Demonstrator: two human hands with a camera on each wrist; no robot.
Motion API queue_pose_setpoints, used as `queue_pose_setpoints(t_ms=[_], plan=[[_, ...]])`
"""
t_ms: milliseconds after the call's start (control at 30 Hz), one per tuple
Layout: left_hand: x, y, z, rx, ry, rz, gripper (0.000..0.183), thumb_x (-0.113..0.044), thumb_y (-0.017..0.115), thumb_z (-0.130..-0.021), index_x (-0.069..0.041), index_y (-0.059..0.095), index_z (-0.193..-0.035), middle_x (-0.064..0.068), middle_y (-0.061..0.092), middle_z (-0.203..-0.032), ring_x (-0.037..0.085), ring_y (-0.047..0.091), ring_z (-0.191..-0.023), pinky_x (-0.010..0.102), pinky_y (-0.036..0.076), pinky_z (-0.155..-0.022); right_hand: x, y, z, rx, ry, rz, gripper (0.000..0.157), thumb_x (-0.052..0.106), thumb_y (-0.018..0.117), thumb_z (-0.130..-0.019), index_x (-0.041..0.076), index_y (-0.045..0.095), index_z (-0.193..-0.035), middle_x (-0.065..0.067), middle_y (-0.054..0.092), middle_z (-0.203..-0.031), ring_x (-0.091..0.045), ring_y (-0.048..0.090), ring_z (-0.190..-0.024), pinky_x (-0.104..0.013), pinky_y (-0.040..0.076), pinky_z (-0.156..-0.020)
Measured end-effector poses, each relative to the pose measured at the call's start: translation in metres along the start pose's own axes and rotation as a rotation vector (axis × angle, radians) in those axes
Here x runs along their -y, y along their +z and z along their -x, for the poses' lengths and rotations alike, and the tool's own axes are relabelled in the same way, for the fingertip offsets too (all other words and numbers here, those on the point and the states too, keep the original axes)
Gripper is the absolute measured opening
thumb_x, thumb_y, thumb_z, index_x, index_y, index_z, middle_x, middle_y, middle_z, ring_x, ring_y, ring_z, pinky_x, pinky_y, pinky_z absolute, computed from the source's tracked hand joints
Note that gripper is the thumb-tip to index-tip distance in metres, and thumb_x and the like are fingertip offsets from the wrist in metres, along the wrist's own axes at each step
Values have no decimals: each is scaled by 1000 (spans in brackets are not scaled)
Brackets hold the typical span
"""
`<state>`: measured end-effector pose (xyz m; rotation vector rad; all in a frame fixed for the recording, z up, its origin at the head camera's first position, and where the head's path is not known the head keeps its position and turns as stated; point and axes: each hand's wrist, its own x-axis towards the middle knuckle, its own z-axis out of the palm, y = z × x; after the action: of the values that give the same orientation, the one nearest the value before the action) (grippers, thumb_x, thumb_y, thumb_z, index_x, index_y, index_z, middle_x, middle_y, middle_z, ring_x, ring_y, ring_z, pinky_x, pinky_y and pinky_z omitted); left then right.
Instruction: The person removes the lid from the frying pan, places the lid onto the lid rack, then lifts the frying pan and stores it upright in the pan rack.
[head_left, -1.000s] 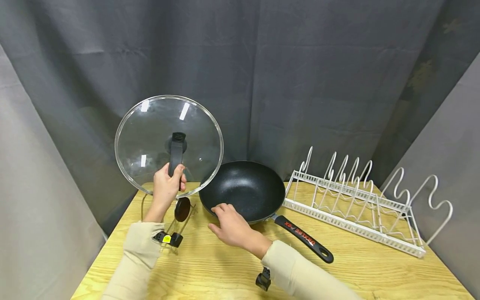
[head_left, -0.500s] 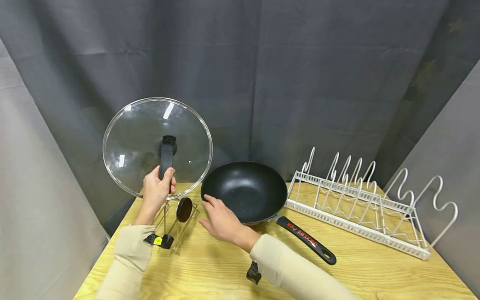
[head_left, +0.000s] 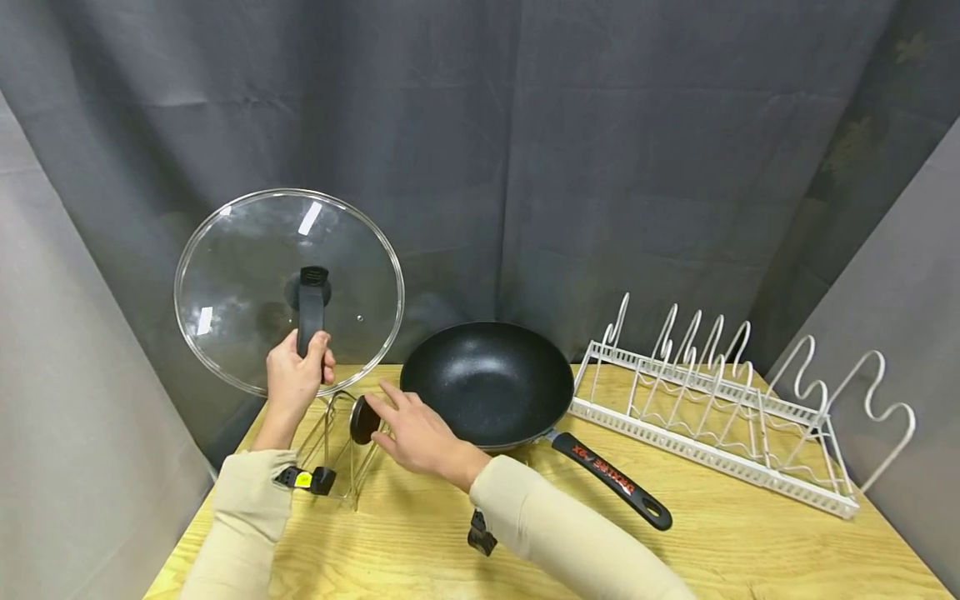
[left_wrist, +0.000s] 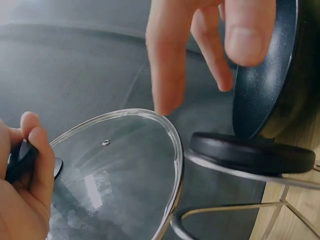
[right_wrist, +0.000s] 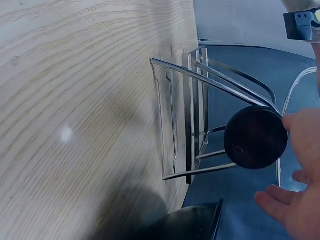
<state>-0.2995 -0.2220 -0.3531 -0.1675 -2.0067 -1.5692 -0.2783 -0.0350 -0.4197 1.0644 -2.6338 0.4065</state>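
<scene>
The left hand (head_left: 296, 375) has its fingers curled firmly round the lower end of the black lid handle (head_left: 311, 308), thumb laid along it. That grip presumably serves to hold the glass lid (head_left: 247, 292) on edge, its broad face towards the person, above the far left of the tabletop (head_left: 442, 550). The right hand (head_left: 420, 433) has its fingers spread and holds nothing; they reach left to the black disc (head_left: 363, 419), though whether they touch it I cannot tell. The disc looks joined to a wire stand (head_left: 351, 454), whose splayed legs probably give it steadiness. The lid's lower rim is close to the stand's far loops; contact is unclear.

Just right of the stand sits the black pan (head_left: 487, 383), open side up, its pan handle (head_left: 611, 479) pointing near and right, likely within easy reach. Farther right stands a white rack (head_left: 712, 417), its wavy uprights seemingly spaced for slotting things upright. A grey curtain (head_left: 600, 167) hangs behind.
</scene>
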Motion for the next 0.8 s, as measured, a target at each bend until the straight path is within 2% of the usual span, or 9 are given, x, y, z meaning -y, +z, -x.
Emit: queue_pose_setpoints(t_ms=[167, 333, 500, 667, 800], plan=[[6, -4, 1, -41, 39, -13, 29, -25, 58, -95, 1, 56, -82, 1, 57, -55, 5, 52, -37, 20, 46, -40, 6, 4, -7, 44, 16, 15, 54, 38, 52, -97, 16, 38, -145, -11, 29, -150, -30, 48, -120, -35, 42, -97], [6, -10, 1, -72, 34, -28, 26, -22, 58, -95, 2, 57, -85, -3, 57, -54, 4, 51, -37, 18, 44, -39, 10, 8, -12, 55, 35, 8, 54, 38, 51, -97, 14, 40, -144, -10, 34, -148, -28, 46, -124, -34, 38, -102], [9, -16, 0, -94, 28, -64, 26, -20, 57, -95, 3, 57, -84, -4, 56, -54, 3, 51, -37, 17, 43, -39, 17, 12, -17, 15, 63, 4, 51, 38, 53, -96, 12, 43, -139, -9, 42, -143, -24, 46, -124, -32, 38, -102], [14, -19, 0, -100, 9, -106, 22, -14, 55, -95, 4, 56, -82, 6, 58, -55, 4, 52, -37, 17, 43, -39, 24, 16, -20, -19, 153, -29, 48, 43, 54, -94, 13, 47, -132, -5, 46, -138, -21, 49, -121, -31, 42, -97], [19, -21, 4, -121, 5, -129, 22, -13, 55, -95, 6, 57, -83, 7, 58, -55, 4, 52, -36, 16, 43, -39, 29, 22, -23, -89, 195, -40, 46, 46, 59, -91, 12, 50, -121, -2, 55, -119, -17, 55, -107, -28, 46, -87]])
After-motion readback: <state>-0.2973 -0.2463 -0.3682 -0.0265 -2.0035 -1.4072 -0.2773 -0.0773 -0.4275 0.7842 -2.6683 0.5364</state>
